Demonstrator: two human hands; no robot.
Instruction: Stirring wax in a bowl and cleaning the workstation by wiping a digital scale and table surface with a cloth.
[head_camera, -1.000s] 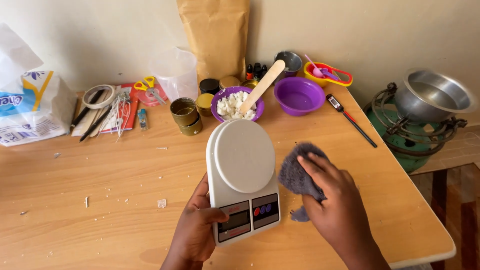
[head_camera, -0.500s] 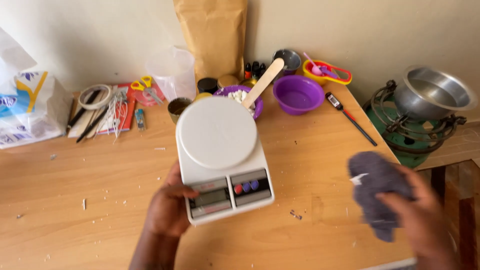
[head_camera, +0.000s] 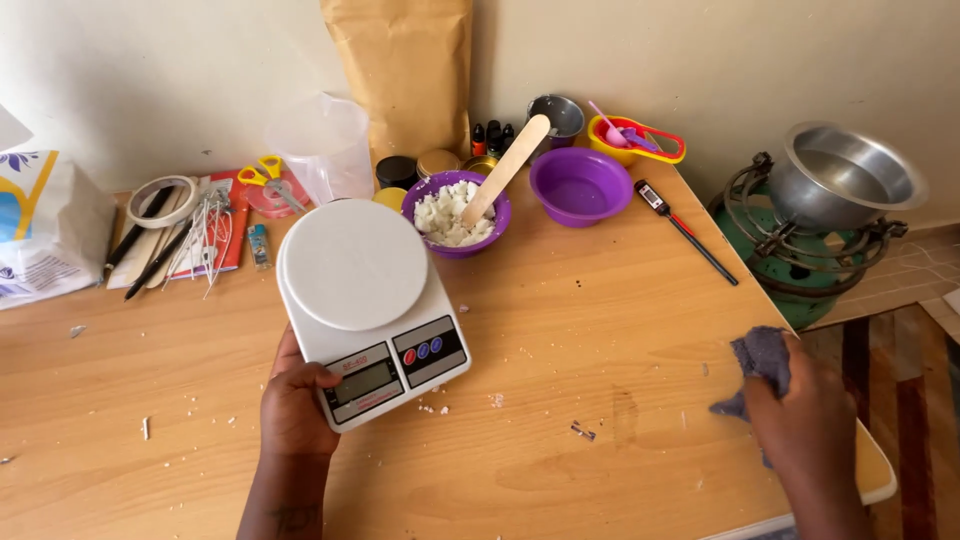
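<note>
L hand (head_camera: 295, 405) grips the kitchen scale (head_camera: 368, 303) at its near-left corner, fingers curled on, long axis running away-left. Well right of scale, R hand (head_camera: 805, 425) clutches grey cloth (head_camera: 760, 360), fingers closed.

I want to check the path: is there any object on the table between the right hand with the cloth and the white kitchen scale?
Nothing large. Between the right hand, holding the grey cloth, and the scale, held by the left hand, lies bare table with only small white crumbs.
</note>
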